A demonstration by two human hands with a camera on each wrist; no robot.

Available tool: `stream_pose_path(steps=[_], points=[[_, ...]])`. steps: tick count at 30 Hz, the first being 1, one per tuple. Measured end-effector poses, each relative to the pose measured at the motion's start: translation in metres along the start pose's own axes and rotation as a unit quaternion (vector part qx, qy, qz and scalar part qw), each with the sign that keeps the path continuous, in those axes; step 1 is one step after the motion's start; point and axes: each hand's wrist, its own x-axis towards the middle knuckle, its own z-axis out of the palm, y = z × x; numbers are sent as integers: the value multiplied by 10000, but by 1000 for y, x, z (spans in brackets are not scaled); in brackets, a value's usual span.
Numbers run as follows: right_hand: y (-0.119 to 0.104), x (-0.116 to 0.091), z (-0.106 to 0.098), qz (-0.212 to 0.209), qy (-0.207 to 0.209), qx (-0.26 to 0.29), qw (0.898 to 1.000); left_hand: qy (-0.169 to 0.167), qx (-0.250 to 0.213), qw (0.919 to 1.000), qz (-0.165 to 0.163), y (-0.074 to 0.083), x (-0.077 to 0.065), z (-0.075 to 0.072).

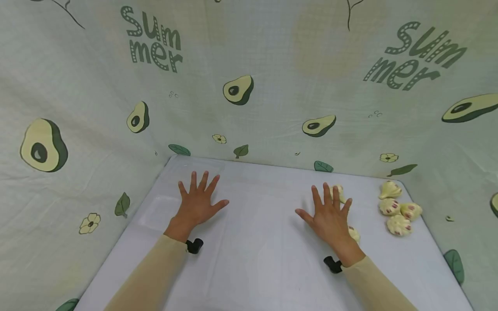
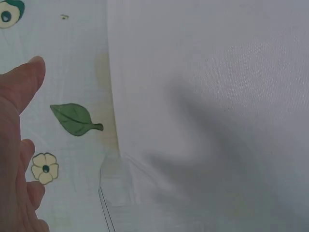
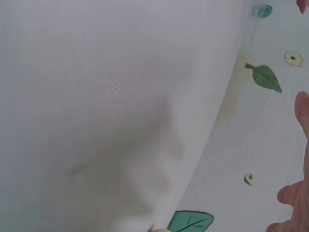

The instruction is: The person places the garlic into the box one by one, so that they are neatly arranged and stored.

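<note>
My left hand (image 1: 196, 205) is held over the white table with its fingers spread, holding nothing. Beneath and beside it at the table's left lies a clear see-through plastic container (image 1: 157, 211), whose edge also shows low in the left wrist view. My right hand (image 1: 328, 218) hovers over the right half, fingers spread and holding nothing. Partly hidden behind that hand are a cream garlic bulb (image 1: 341, 193) by the fingertips and another garlic bulb (image 1: 354, 234) near the wrist. Farther right sit several garlic bulbs (image 1: 399, 225) with purplish marks, clustered close together.
The white tabletop (image 1: 253, 242) stretches between the hands. A pale cloth (image 1: 272, 56) printed with avocados, leaves and flowers rises behind the table and along both sides. Each wrist carries a small black camera, such as the left wrist camera (image 1: 195, 246).
</note>
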Motion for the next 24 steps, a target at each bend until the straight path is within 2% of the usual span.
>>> stream_pose_path(steps=[11, 15, 20, 24], points=[[-15, 4, 6, -105, -128, 8, 9999, 161, -155, 9994, -248, -31, -1, -3], [-33, 6, 12, -295, -127, 20, 9995, 194, -261, 9987, -385, -47, -7, -10], [-61, 7, 24, -602, -250, 151, 9978, 264, -368, 9975, -546, -77, -18, -17], [-84, 6, 32, -832, -340, 216, 9957, 142, -416, 9965, -705, -99, -30, -24]])
